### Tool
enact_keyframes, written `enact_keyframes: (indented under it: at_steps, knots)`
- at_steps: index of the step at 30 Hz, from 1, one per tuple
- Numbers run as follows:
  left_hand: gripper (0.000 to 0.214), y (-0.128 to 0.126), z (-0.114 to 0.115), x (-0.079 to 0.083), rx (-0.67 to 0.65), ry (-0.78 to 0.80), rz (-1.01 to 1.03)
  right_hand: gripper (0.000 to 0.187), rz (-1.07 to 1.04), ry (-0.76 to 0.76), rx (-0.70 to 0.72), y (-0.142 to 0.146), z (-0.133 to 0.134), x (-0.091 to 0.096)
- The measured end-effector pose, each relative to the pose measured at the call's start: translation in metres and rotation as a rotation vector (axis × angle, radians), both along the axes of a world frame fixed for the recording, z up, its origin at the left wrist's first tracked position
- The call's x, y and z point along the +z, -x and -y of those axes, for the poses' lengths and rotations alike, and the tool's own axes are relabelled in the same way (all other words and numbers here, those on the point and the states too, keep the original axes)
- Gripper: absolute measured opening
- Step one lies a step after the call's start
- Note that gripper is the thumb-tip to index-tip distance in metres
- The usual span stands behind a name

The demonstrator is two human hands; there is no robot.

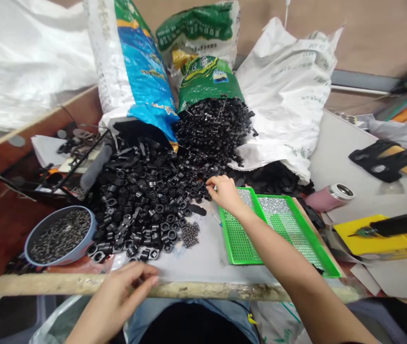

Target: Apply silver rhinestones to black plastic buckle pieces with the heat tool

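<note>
My right hand [224, 192] reaches out to the edge of the heap of small black plastic parts [192, 167], its fingers bent and drawn together at the tips. Whatever sits between those fingertips is too small to make out. Near the front edge of the table, my left hand [126, 285] is loosely curled, with a gap between thumb and forefinger and nothing visible in it. Just beyond it lie black ring-shaped parts [153, 253]. A little pile of small metal pieces [191, 234] rests on the pale table surface [206, 260] between the hands.
Two green trays [243, 262] with small silvery pieces stand under my right forearm. A blue bowl [89, 239] of metal pieces is at left. Sacks [149, 71] line the back. At right are a pink flask [323, 199], a yellow bin [404, 251] and a dark pen-shaped tool [404, 223].
</note>
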State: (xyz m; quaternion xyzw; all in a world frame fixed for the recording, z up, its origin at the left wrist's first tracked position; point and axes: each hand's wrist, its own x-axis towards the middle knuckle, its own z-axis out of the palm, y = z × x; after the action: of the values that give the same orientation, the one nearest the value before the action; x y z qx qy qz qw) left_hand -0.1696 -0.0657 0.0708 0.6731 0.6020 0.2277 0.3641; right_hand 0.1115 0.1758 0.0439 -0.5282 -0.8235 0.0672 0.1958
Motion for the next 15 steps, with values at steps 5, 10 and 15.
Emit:
enact_keyframes:
  at_steps: [5, 10, 15]
  knots:
    - [0.031, 0.035, 0.020, 0.000, 0.459, -0.189, 0.104, 0.016, -0.021, 0.080, 0.181, -0.003, 0.022, -0.020]
    - [0.044, 0.089, 0.086, -0.018, 1.053, -0.227, 0.309, 0.022, -0.111, -0.069, 0.375, -0.009, 0.025, -0.037]
    - [0.034, 0.104, 0.147, -0.084, 1.360, -0.018, 0.435, 0.022, -0.218, -0.140, 0.530, 0.016, 0.072, -0.009]
